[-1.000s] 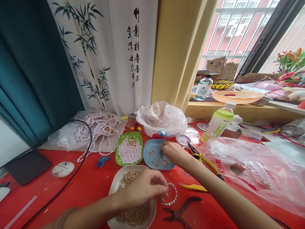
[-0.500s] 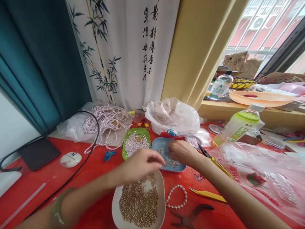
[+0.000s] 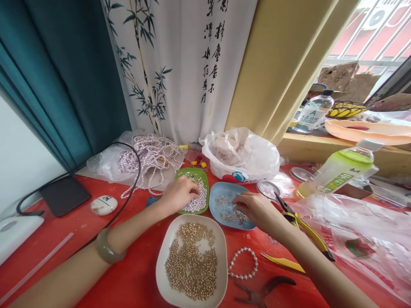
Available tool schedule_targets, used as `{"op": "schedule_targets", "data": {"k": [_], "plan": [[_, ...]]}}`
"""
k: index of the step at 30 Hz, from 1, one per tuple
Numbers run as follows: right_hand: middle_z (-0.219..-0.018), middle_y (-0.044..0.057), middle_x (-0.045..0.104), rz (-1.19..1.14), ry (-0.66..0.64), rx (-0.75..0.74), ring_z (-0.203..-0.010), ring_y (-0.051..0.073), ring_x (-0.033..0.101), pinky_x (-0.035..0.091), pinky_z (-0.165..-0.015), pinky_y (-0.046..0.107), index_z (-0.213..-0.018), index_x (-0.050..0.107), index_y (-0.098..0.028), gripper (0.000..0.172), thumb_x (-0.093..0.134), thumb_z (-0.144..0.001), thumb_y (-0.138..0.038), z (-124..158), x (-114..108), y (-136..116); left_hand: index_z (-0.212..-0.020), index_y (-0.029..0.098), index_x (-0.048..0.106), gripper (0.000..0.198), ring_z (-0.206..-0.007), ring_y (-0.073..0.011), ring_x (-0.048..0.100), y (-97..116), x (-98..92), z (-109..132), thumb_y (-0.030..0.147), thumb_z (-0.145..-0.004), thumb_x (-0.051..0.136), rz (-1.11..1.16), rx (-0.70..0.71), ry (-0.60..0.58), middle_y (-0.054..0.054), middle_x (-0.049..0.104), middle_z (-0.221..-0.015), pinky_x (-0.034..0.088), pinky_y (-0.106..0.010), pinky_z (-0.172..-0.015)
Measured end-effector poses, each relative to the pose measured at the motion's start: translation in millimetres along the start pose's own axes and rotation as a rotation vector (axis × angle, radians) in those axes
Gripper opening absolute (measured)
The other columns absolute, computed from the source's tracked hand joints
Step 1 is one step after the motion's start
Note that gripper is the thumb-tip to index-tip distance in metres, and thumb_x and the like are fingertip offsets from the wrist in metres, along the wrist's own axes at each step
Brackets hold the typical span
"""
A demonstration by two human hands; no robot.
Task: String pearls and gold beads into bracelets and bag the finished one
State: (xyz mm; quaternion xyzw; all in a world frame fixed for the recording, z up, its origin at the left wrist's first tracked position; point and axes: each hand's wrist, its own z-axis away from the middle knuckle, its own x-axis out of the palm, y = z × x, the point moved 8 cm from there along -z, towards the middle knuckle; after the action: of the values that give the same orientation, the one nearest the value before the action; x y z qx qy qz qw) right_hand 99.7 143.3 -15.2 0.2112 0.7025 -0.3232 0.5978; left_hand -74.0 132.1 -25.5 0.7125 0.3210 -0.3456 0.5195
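My left hand (image 3: pixel 180 194) is over the green tray (image 3: pixel 206 182), its fingers curled together at the pearl beads (image 3: pixel 199 201). Whatever those fingertips pinch is hidden. At the blue tray (image 3: pixel 221 191), which holds small metal findings (image 3: pixel 236 217), my right hand (image 3: pixel 257 207) is closed in a pinch; anything in it is too small to name. Below both hands stands a white tray (image 3: pixel 160 261) of gold beads (image 3: pixel 195 273). A beaded bracelet (image 3: pixel 256 262) lies right of that tray.
Yellow-handled pliers (image 3: pixel 310 233), yellow tweezers (image 3: pixel 282 261) and dark pliers (image 3: pixel 261 293) lie around my right forearm. Behind are a plastic-bagged bowl (image 3: pixel 240 156) and pearl strands (image 3: pixel 147 156). A drink bottle (image 3: pixel 343 169) leans at right; a black cable (image 3: pixel 138 171) curves at left.
My left hand has moved back and left, from above the white tray's far edge to the pearl beads in the green tray. My right hand stays at the blue tray. The view has shifted slightly.
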Motion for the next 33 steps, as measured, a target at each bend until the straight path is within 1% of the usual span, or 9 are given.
{"op": "schedule_targets", "data": {"k": [4, 7, 10, 13, 20, 22, 26, 30, 33], "plan": [[-0.079, 0.008, 0.066, -0.031, 0.019, 0.016, -0.071, 0.019, 0.061, 0.042, -0.063, 0.026, -0.081, 0.066, -0.015, 0.018, 0.048, -0.080, -0.013, 1, -2, 1, -0.067, 0.025, 0.068, 0.010, -0.087, -0.0241, 0.052, 0, -1.3, 0, 0.021, -0.068, 0.059, -0.007, -0.017, 0.012, -0.002, 0.067, -0.079, 0.035, -0.031, -0.075], [-0.083, 0.009, 0.067, -0.048, 0.046, 0.037, -0.073, 0.020, 0.061, 0.042, -0.065, 0.027, -0.087, 0.065, -0.014, 0.019, 0.046, -0.081, -0.012, 1, -5, 2, -0.070, 0.023, 0.068, 0.011, -0.085, -0.0235, 0.053, 0, -4.0, 0, 0.024, -0.070, 0.057, 0.070, -0.056, 0.038, -0.003, 0.067, -0.078, 0.036, -0.032, -0.074], [-0.085, 0.010, 0.067, -0.066, 0.067, 0.059, -0.074, 0.021, 0.062, 0.043, -0.064, 0.029, -0.090, 0.064, -0.014, 0.020, 0.047, -0.080, -0.012, 1, -8, 4, -0.075, 0.020, 0.068, 0.013, -0.078, -0.0203, 0.056, 4, -1.9, -2, 0.026, -0.071, 0.057, 0.296, -0.096, 0.029, -0.004, 0.067, -0.079, 0.039, -0.030, -0.072], [-0.080, 0.009, 0.068, -0.091, 0.073, 0.067, -0.069, 0.021, 0.062, 0.043, -0.060, 0.029, -0.085, 0.066, -0.014, 0.020, 0.048, -0.078, -0.011, 1, -7, 5, -0.074, 0.017, 0.066, 0.011, -0.072, -0.0171, 0.057, 11, 6.0, -2, 0.024, -0.066, 0.061, 0.567, -0.144, -0.028, -0.004, 0.066, -0.076, 0.041, -0.028, -0.069], [-0.077, 0.005, 0.068, -0.202, 0.135, 0.078, -0.064, 0.017, 0.061, 0.046, -0.059, 0.028, -0.085, 0.065, -0.017, 0.019, 0.051, -0.075, -0.013, 2, -14, 3, -0.073, 0.015, 0.064, 0.016, -0.066, -0.0109, 0.054, 23, 23.9, 11, 0.023, -0.060, 0.070, 1.027, -0.340, -0.132, -0.002, 0.064, -0.072, 0.040, -0.022, -0.061], [-0.075, 0.004, 0.068, -0.321, 0.207, 0.085, -0.064, 0.015, 0.061, 0.047, -0.059, 0.026, -0.089, 0.063, -0.017, 0.018, 0.051, -0.076, -0.019, 5, -25, -3, -0.075, 0.015, 0.065, 0.018, -0.066, -0.0100, 0.054, 28, 26.8, 15, 0.024, -0.060, 0.070, 1.123, -0.371, -0.156, -0.003, 0.065, -0.073, 0.040, -0.021, -0.061], [-0.074, 0.002, 0.065, -0.632, 0.441, 0.044, -0.069, 0.014, 0.060, 0.049, -0.062, 0.026, -0.091, 0.060, -0.018, 0.018, 0.055, -0.075, -0.021, 17, -52, -23, -0.075, 0.015, 0.065, 0.018, -0.066, -0.0090, 0.055, 41, 30.3, 21, 0.023, -0.060, 0.071, 1.280, -0.395, -0.194, -0.003, 0.066, -0.073, 0.040, -0.021, -0.062], [-0.073, 0.000, 0.065, -0.595, 0.585, -0.046, -0.063, 0.011, 0.059, 0.049, -0.060, 0.024, -0.091, 0.059, -0.019, 0.017, 0.056, -0.075, -0.016, 29, -66, -45, -0.073, 0.015, 0.065, 0.016, -0.065, -0.0082, 0.056, 51, 31.2, 25, 0.022, -0.060, 0.072, 1.365, -0.372, -0.210, -0.002, 0.066, -0.072, 0.040, -0.021, -0.063], [-0.075, 0.000, 0.066, -0.514, 0.641, -0.103, -0.060, 0.010, 0.058, 0.048, -0.057, 0.023, -0.088, 0.059, -0.018, 0.015, 0.056, -0.075, -0.013, 34, -68, -55, -0.071, 0.015, 0.065, 0.014, -0.065, -0.0080, 0.057, 55, 29.7, 26, 0.019, -0.059, 0.073, 1.401, -0.343, -0.196, -0.001, 0.066, -0.070, 0.040, -0.020, -0.062]]}}
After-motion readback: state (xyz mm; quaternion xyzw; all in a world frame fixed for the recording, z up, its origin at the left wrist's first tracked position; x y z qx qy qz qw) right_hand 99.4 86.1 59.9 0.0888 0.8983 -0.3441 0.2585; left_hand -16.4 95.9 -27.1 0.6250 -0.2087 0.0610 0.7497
